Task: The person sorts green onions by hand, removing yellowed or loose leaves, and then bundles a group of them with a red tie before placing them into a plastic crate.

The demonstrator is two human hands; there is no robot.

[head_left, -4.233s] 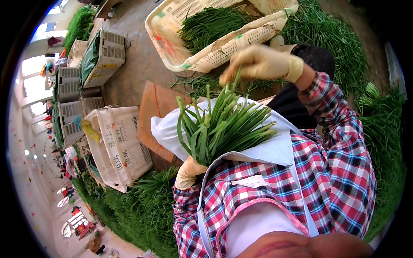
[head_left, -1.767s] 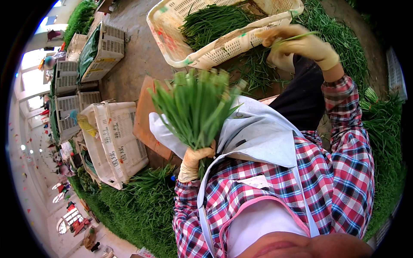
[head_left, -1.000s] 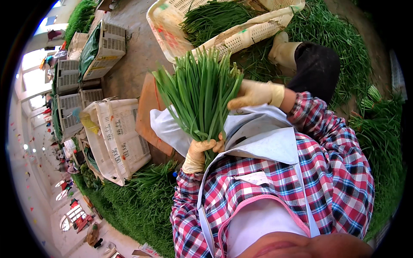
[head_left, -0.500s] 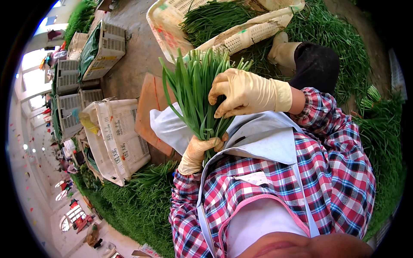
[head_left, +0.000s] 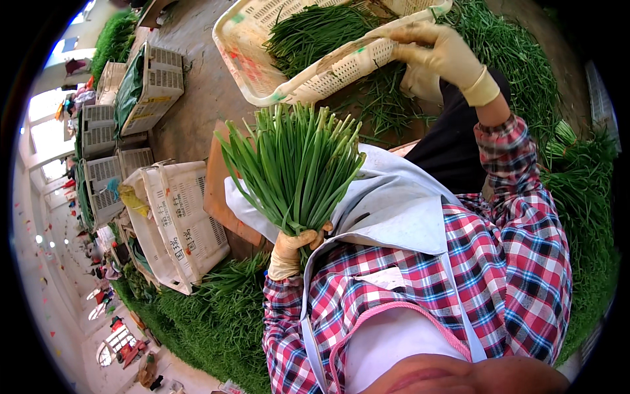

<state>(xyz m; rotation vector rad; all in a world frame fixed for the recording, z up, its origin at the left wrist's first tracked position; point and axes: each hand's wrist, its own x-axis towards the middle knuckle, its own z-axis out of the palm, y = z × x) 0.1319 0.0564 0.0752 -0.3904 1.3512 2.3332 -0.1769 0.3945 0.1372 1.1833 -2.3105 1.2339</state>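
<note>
left hand (head_left: 292,251): clamped round chive bunch (head_left: 295,164), upright | right hand (head_left: 441,54): gripping basket (head_left: 315,72) rim | hands well apart

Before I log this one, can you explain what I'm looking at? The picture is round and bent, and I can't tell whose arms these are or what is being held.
The picture comes from a wide fisheye camera worn on a person's head, looking down, so straight edges bend near the rim. The checked sleeves and pale apron belong to the wearer. Both hands are gloved. The left hand grips a bunch of long green leaves by its lower end, with the tips fanned upward. The right hand reaches forward to the rim of a pale plastic basket that holds more of the same greens. Loose greens lie piled on the ground around the person. To the left sit more pale crates, and a brown board lies beside the apron.
</note>
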